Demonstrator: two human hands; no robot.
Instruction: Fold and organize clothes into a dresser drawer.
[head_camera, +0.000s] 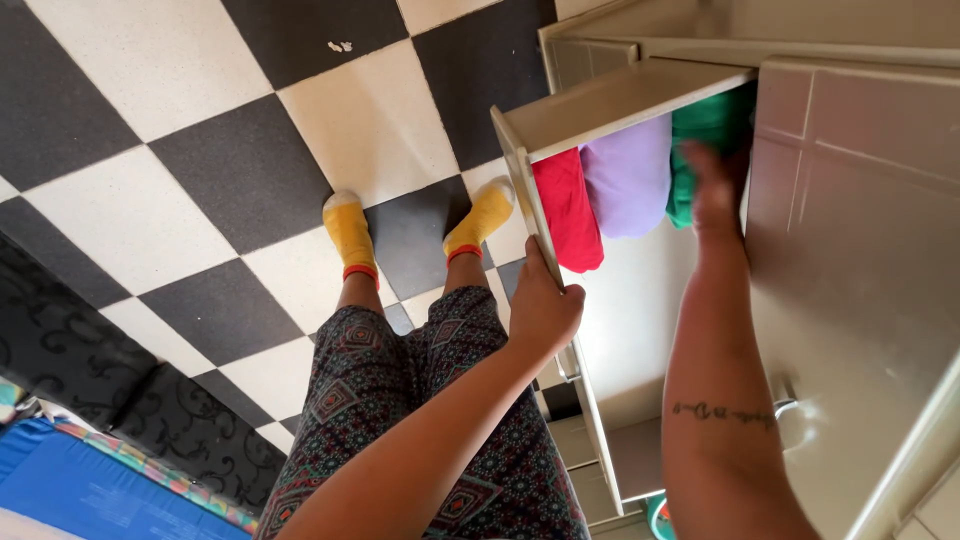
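Drawer (600, 100) is pulled out of a cream-coloured cabinet (860, 260), and it's pretty much the anchor for everything here. Inside the drawer there are three folded cloths lined up side by side: a red one (567, 205) nearest the drawer's front panel, a lilac one (630, 175) right next to it in the middle, and a green one (705, 130) furthest back, up against the cabinet. The left hand (543, 305) is clamped on the top edge of the drawer's front panel, fingers curled over it and thumb on the outer face, just below the red cloth. The right hand (715, 185) is reaching into the drawer at the green cloth and is on it, but it's blurry, so I honestly can't tell if the fingers are closed around the fabric or just lying flat on it. The right forearm runs along the cabinet side of the drawer and has a small dark tattoo (722, 411) on it. Under the drawer, lower on the cabinet, you can see another drawer front with a metal handle (568, 365). Out in front of the drawer is a black and white checkered floor (220, 170), with the person's feet in yellow socks (350, 232) standing on it, and patterned trousers (420, 400) above those. Well away from the drawer, off in the far corner, there's a dark patterned rug (120, 380) and a bit of something blue (80, 490) beside it.
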